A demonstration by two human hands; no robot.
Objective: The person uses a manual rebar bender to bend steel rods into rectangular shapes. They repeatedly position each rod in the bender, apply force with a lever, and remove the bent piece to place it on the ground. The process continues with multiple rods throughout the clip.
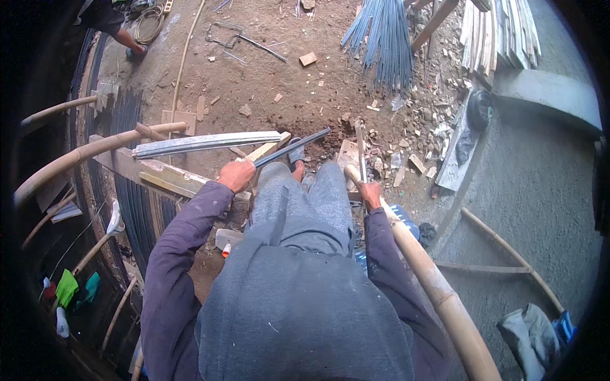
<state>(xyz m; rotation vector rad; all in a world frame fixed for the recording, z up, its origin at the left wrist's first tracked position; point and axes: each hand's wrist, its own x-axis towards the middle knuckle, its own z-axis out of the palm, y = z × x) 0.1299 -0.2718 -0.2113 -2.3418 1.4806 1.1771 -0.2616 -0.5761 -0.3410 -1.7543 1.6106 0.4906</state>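
Observation:
My left hand is closed round the near end of a dark grey metal bar, which slants away to the right above my knees. Beside that hand, a timber piece and a long pale grey strip rest on a wooden support. My right hand is wrapped round the lower end of a thin pale bar that points away from me. A thick bamboo pole runs right beside this hand and back past my right arm; I cannot tell whether the hand touches it.
Dark rods lie bundled at the far right, near stacked planks. Rubble litters the dirt. A bent metal frame lies ahead. Bamboo poles jut in at left. Another person's leg shows at far left.

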